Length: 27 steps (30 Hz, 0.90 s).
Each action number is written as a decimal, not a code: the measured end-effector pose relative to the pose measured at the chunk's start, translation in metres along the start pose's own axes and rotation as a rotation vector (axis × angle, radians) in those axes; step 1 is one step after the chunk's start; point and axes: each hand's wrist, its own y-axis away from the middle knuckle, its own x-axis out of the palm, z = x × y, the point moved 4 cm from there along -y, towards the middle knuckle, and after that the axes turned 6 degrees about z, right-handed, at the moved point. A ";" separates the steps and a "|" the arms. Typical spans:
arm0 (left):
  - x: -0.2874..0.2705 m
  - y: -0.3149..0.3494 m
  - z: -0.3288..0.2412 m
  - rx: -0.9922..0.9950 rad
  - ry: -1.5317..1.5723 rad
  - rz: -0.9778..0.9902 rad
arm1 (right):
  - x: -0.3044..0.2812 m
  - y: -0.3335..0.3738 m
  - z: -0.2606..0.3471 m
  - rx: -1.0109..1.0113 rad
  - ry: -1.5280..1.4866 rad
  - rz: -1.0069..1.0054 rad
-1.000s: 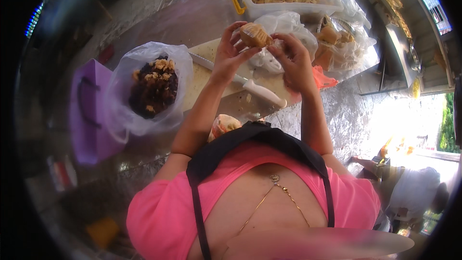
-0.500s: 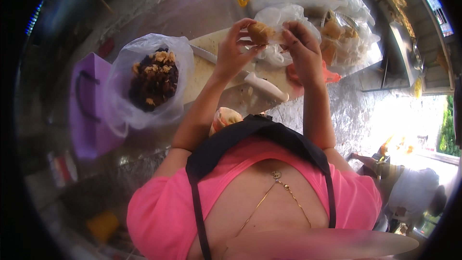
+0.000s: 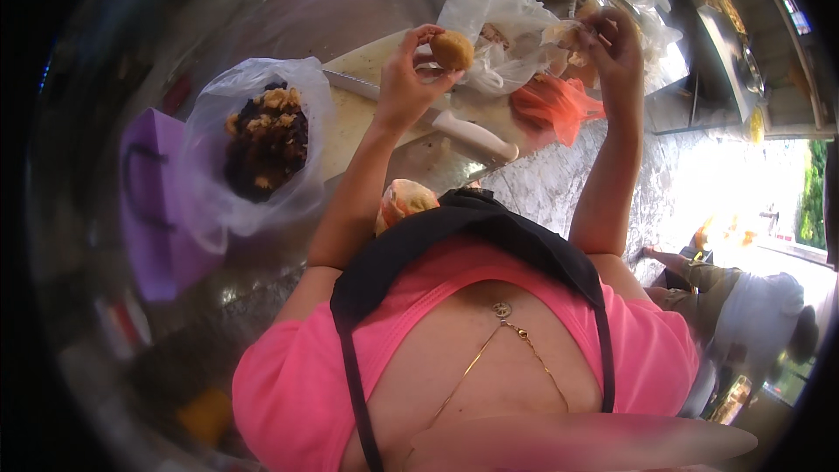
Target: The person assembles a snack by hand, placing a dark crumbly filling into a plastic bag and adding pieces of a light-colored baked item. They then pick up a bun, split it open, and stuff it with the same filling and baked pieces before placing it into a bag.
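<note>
While left hand (image 3: 406, 79) is gripping bun (image 3: 452, 51), right hand (image 3: 617, 44): is pinching thin wrapper (image 3: 562, 32).
Bun: is being held up above table (image 3: 288, 17), fingers curling round it.
Knife (image 3: 474, 135): is lying on board (image 3: 354, 118).
Clear bag (image 3: 201, 122): is holding dark food (image 3: 262, 153), left of board.
Red bag (image 3: 557, 105): is lying between knife and right hand.

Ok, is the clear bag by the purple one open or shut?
Open: the clear bag gapes wide, showing dark and tan pieces inside.

One held pastry (image 3: 454, 51), one knife (image 3: 476, 135), one purple bag (image 3: 150, 227), one red bag (image 3: 559, 107)
</note>
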 end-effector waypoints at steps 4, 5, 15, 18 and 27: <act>0.013 -0.002 0.004 -0.076 0.079 0.119 | -0.012 0.003 -0.016 0.047 0.041 -0.024; 0.016 -0.002 0.005 -0.098 0.105 0.146 | -0.013 0.002 -0.023 0.093 0.065 -0.035; 0.018 0.007 0.007 -0.195 0.374 0.137 | 0.051 -0.039 -0.113 -0.224 0.921 -0.030; 0.002 0.017 0.005 -0.210 0.474 0.089 | 0.062 -0.045 -0.130 0.027 0.676 0.193; -0.063 0.060 -0.024 -0.004 0.422 -0.316 | 0.141 -0.015 0.002 -0.145 0.052 0.574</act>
